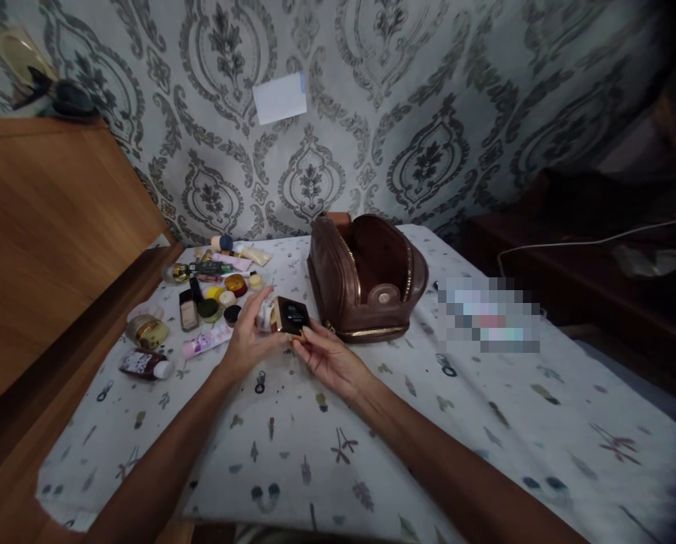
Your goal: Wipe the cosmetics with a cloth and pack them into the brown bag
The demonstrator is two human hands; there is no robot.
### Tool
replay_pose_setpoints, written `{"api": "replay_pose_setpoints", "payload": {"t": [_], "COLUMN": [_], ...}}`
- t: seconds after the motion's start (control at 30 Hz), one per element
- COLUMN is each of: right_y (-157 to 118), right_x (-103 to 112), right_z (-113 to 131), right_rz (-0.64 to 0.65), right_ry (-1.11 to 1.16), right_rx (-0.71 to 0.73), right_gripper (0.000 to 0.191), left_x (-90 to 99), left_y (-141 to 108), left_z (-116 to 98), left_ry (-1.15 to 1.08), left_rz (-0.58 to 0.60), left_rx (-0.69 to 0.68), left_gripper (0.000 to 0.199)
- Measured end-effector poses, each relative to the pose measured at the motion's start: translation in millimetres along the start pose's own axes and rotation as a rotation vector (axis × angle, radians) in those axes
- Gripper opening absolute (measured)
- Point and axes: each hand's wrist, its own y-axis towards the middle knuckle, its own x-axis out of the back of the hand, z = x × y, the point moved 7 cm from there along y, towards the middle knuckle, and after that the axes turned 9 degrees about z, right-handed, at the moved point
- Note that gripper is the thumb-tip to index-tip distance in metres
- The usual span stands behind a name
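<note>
In front of me, a black square case with gold edges, like a make-up compact, is held between both hands above the table. My left hand curves round its left side, with the thumb along the lower edge. The fingers of my right hand pinch its lower right corner. Something small and white shows between my left fingers and the case; I cannot make out whether it is held. Just behind and right of the hands stands a brown leather toiletry bag, unzipped, its dark inside showing.
Several cosmetics lie at the left, including a pink-and-white tube, a dark bottle with white cap, a nail polish bottle and a gold-lidded jar. A patterned white cloth covers the table. A blurred-out object lies right.
</note>
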Motion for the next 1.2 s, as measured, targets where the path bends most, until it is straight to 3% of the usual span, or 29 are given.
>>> {"api": "replay_pose_setpoints", "payload": {"t": [0.2,0.3,0.77,0.93,1.07,1.2], "right_y": [-1.8,-0.1,-0.5,-0.7,-1.7,-4.8], "right_x": [-6.1,-6.3,-0.3,-1.5,-5.0,-10.0], "right_z": [2.6,1.7,-5.2,-4.1,-3.0,-4.6], "right_rz": [0.019,0.025,0.004,0.001,0.028,0.072], "right_ry": [-0.013,0.021,-0.153,-0.236,-0.288,-0.36], "right_rx": [0.024,0.006,-0.011,-0.008,0.019,0.023], "right_gripper": [0.038,0.03,0.055,0.071,0.064,0.061], "left_x": [1.2,1.8,-3.0,-7.0,-6.3,-9.5], "left_y": [3.7,3.9,0.2,-0.9,-0.9,-0.9], "left_z": [-16.1,-16.9,0.9,-2.1,-8.6,-17.1], "left_ry": [0.084,0.073,0.17,0.279,0.345,0.39], "left_rz": [-0.032,-0.061,0.005,-0.016,-0.06,-0.053], "left_rx": [-0.13,-0.123,0.096,0.08,0.04,0.018], "left_gripper": [0.037,0.027,0.042,0.03,0.017,0.015]}}
